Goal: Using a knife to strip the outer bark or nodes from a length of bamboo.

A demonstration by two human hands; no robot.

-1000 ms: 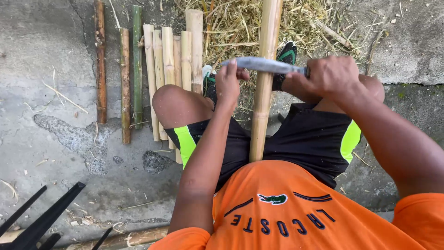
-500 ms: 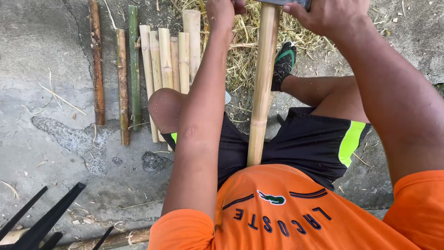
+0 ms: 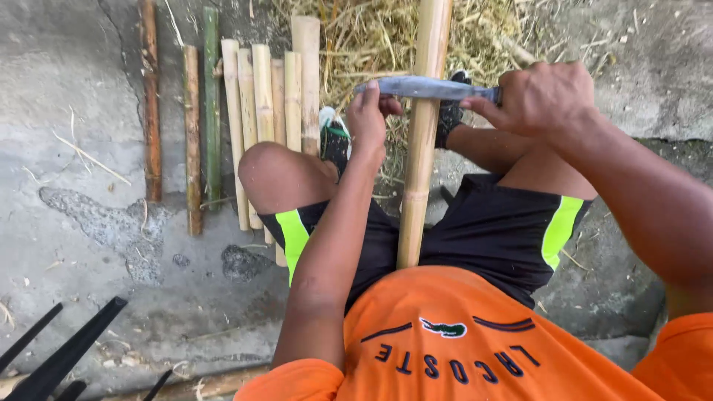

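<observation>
Knife (image 3: 427, 88) spans bamboo pole (image 3: 420, 160) between both hands.

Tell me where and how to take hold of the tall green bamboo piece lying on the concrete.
Grip the green bamboo piece near its lower end, coming straight down from above. It lies flat on the concrete, and there only a thin brown stick lies close on one side, while higher up, pale split pieces crowd it.

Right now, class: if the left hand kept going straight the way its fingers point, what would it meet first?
The left hand points up and away from the body, its fingers at the tip of the blade lying across the bamboo pole. Past the blade, it would probably meet the straw pile first, though depth is unclear.
</observation>
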